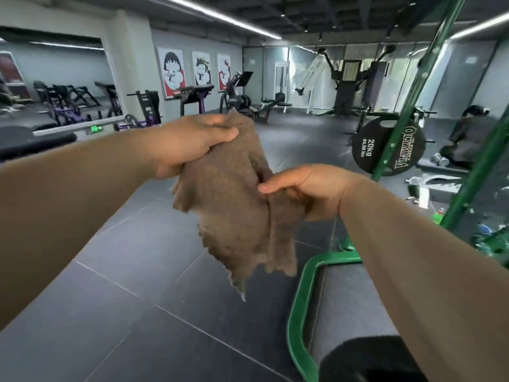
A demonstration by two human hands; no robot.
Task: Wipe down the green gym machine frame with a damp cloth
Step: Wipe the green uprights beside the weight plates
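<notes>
Brown cloth (234, 194): left hand (190, 144) and right hand (305, 188) both gripping it, probably refolding before wiping the green frame (303, 293).

brown cloth (237, 205) between both hands (192, 146)

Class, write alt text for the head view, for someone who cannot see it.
The left hand and right hand hold a brown cloth up over a gym floor. A green frame, with a black weight plate behind it, stands at right, untouched.
</notes>
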